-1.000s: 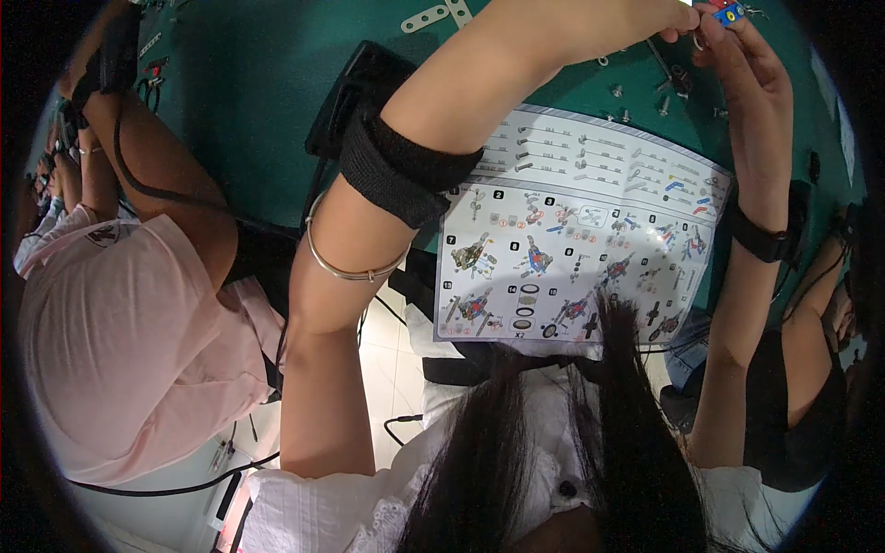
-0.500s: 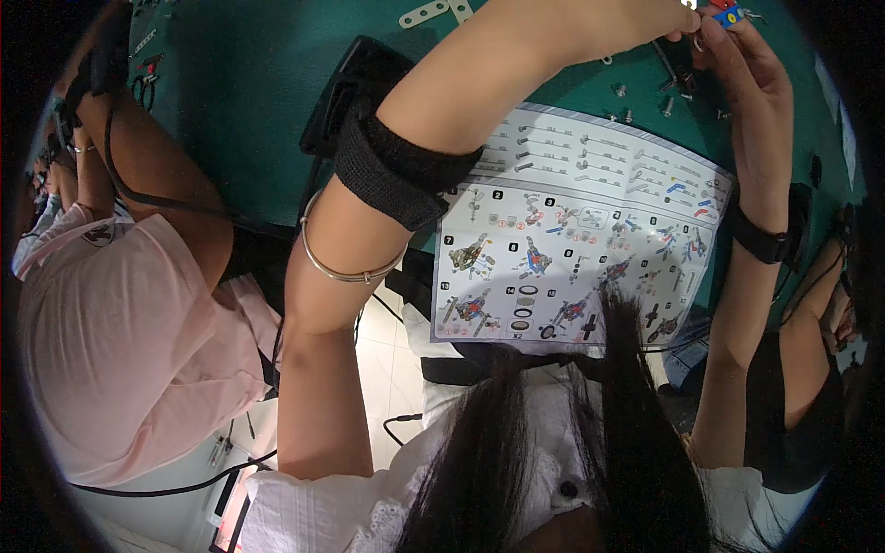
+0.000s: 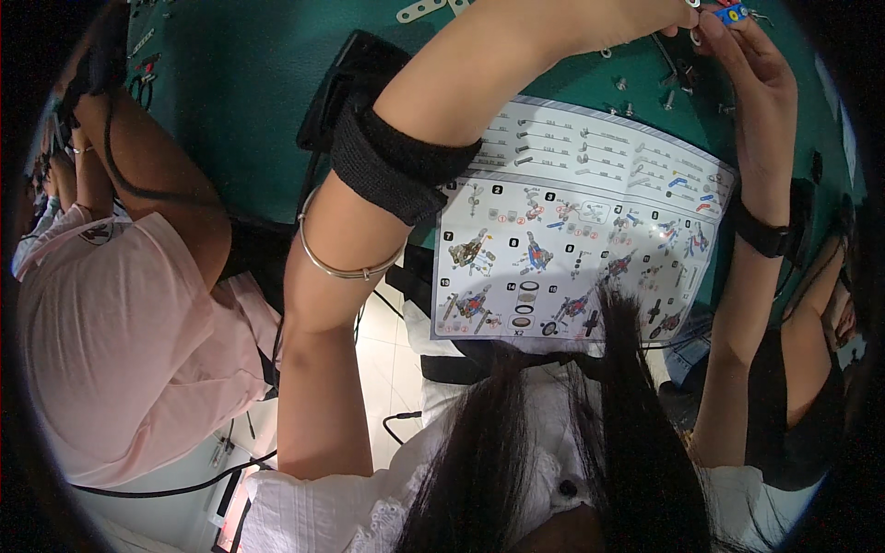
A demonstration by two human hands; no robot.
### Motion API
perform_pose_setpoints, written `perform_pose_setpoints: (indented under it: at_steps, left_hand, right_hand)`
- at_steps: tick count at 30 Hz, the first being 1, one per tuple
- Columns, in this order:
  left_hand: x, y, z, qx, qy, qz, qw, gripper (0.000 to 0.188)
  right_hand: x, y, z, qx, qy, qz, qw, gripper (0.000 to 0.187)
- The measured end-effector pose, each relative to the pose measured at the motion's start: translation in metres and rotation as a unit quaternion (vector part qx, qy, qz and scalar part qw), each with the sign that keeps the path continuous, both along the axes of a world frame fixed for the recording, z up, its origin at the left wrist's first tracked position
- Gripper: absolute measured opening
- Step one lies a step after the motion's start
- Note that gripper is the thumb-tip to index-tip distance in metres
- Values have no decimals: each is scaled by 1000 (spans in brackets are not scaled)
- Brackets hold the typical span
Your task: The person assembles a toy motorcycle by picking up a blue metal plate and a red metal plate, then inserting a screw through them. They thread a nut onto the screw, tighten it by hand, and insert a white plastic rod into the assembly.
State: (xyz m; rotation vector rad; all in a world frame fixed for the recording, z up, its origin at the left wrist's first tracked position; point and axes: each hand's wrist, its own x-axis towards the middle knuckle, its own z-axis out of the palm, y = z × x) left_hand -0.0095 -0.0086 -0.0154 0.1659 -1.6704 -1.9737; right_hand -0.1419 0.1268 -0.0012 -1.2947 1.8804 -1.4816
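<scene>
My right hand (image 3: 756, 69) is at the upper right, its fingers closed on a small model part (image 3: 732, 14) made of blue and red pieces with a yellow dot. Reaching across from the left, my left hand (image 3: 636, 20) meets it at the top edge, fingertips pinched close to the part. A small silvery piece shows at those fingertips, too small to name. The picture's edge cuts off part of the left hand. A white ring-like piece (image 3: 696, 37) shows just below the fingers. Under my forearms lies a printed instruction sheet (image 3: 553, 207) with coloured assembly drawings.
Loose screws (image 3: 670, 99) and dark small parts (image 3: 684, 74) are scattered on the green table (image 3: 249, 101) beyond the sheet. A pale perforated strip (image 3: 421, 10) lies at the far edge. A black device (image 3: 346, 78) sits beside my left forearm. Another person (image 3: 138, 341) in pink sits at left.
Both hands stay together at the top edge. The part has turned slightly, showing more of its blue side, and the white ring-like piece below the fingers is now plainer.
</scene>
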Motion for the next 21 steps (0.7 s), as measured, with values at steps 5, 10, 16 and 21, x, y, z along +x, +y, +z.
perform_pose_setpoints:
  at_steps: [5,10,16,21]
  left_hand:
    - [0,2,7,-21,-62,8,998,8]
    - [0,1,7,-5,-29,-4,1000,10]
    - [0,4,15,39,-71,24,996,16]
    - [4,7,28,29,-106,32,993,17]
  right_hand:
    - [1,1,0,-20,27,14,999,12]
    - [1,-1,4,-17,35,24,999,17]
    - [-7,-1,-9,-39,0,16,999,18]
    - [4,2,7,-24,12,46,999,18]
